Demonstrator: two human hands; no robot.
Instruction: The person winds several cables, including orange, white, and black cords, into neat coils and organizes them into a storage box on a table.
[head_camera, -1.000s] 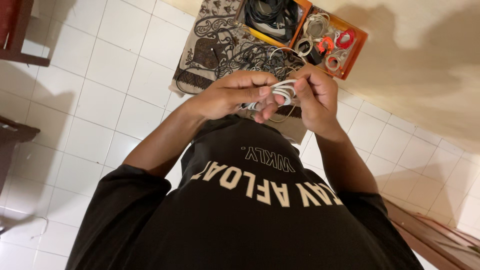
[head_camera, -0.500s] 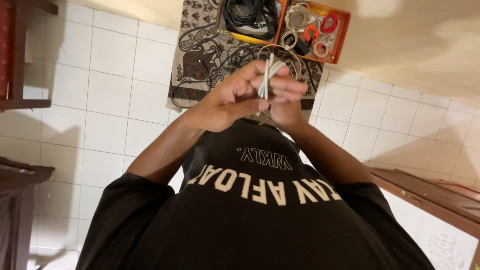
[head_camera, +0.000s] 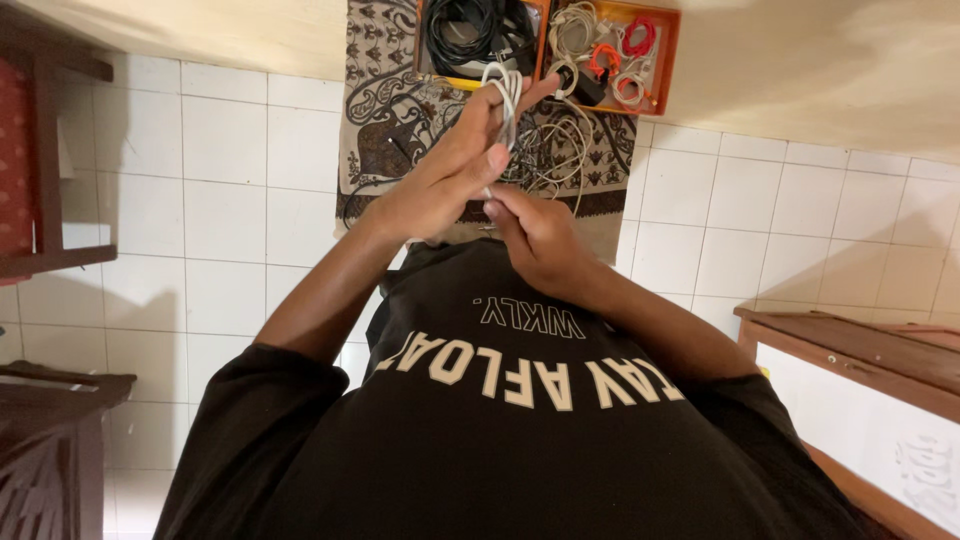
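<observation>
Above patterned mat (head_camera: 385, 140): white cable (head_camera: 506, 95), looped, bunched.

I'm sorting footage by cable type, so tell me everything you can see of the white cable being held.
The white cable is thin, smooth and plastic-looking, gathered into a narrow elongated bundle of several loops. It stands roughly upright in the air above the patterned cloth. The left hand pinches its upper part between fingers and thumb; the right hand grips its lower end. Its plugs are hidden.

light: bright, even | shadows: soft on wall, floor | focus: sharp | edges: wide-angle stretch
</observation>
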